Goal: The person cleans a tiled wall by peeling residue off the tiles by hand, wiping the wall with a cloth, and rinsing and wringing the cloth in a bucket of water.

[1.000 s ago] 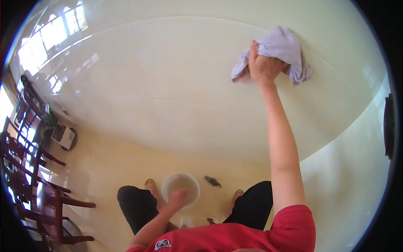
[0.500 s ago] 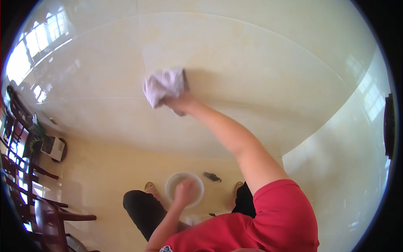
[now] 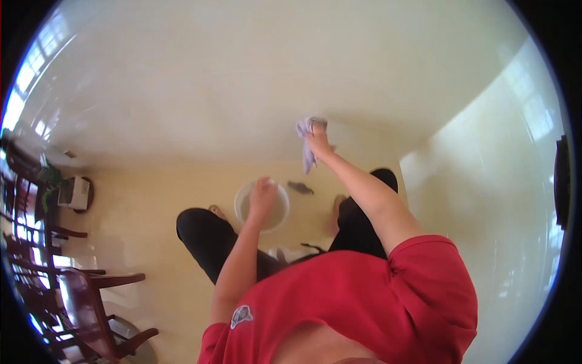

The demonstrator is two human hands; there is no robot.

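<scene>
My right hand (image 3: 319, 142) is closed around a pale lilac cloth (image 3: 308, 159), bunched at the top with one end hanging down. It is in front of the glossy cream tiled wall (image 3: 230, 79); whether the cloth touches the tiles I cannot tell. My left hand (image 3: 263, 195) is curled closed above a round white bucket (image 3: 284, 215) between my feet. What its fingers hold, if anything, is too blurred to make out. A small dark grey object (image 3: 300, 187) lies on the floor just right of the bucket.
Dark wooden chairs (image 3: 82, 297) line the left side. Beyond them are a green plant (image 3: 51, 177) and a white box-like object (image 3: 75, 193) by the wall. Another glossy wall (image 3: 473, 200) rises on the right, with a dark object (image 3: 562, 182) at its far edge.
My right hand has come down and to the right with the cloth, which now hangs narrower. My left hand stays over the bucket, and the whole view has tilted downward.
</scene>
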